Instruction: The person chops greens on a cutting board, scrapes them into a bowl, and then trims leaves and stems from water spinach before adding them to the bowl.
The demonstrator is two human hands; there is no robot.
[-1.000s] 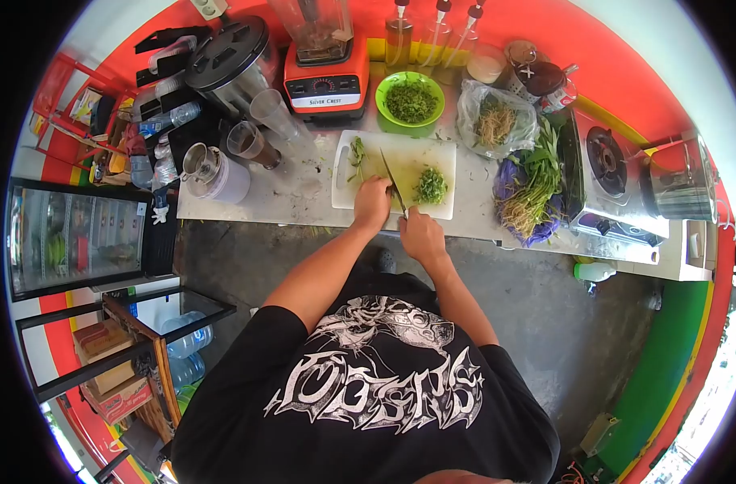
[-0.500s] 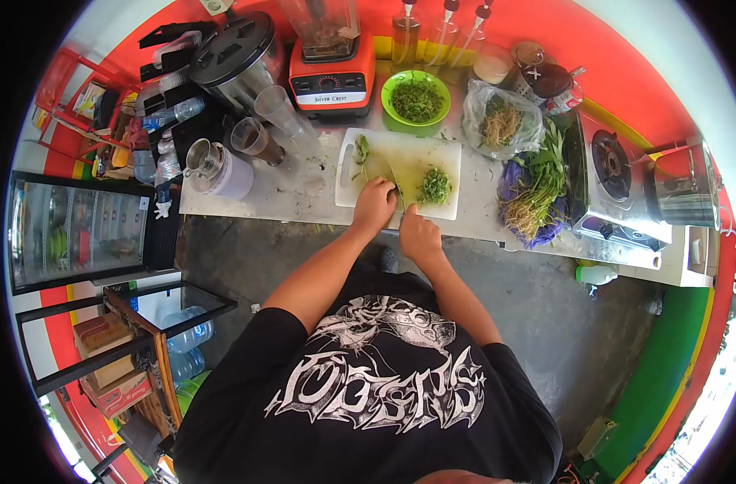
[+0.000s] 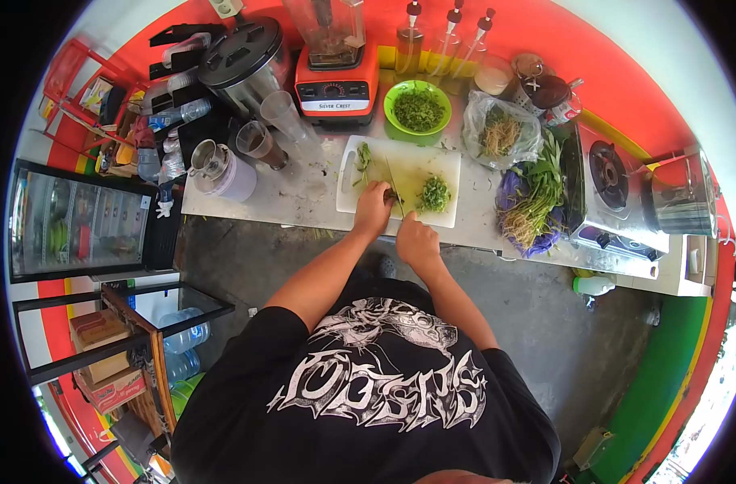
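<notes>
My right hand (image 3: 419, 240) is closed round the handle of a kitchen knife (image 3: 395, 183), its blade pointing away from me over a white cutting board (image 3: 348, 197). Close beside the blade, my left hand (image 3: 374, 208) is closed on a bunch of green herbs (image 3: 390, 194), mostly hidden by the fingers. A pile of chopped herbs (image 3: 434, 194) lies on the board to the right of the knife. Leafy herb sprigs (image 3: 363, 159) lie at the board's left side. Behind the board stands a green bowl (image 3: 390, 121) of chopped herbs.
A red blender (image 3: 336, 89) stands behind the board. To the left are plastic cups (image 3: 261, 145) and a white container (image 3: 231, 179). On the right lie a plastic bag of root ends (image 3: 501, 129), uncut rooted greens (image 3: 537, 202) and a gas stove (image 3: 614, 185).
My hands stay at the board with the knife between them, shifting only slightly. The whole view has moved a little with my head.
</notes>
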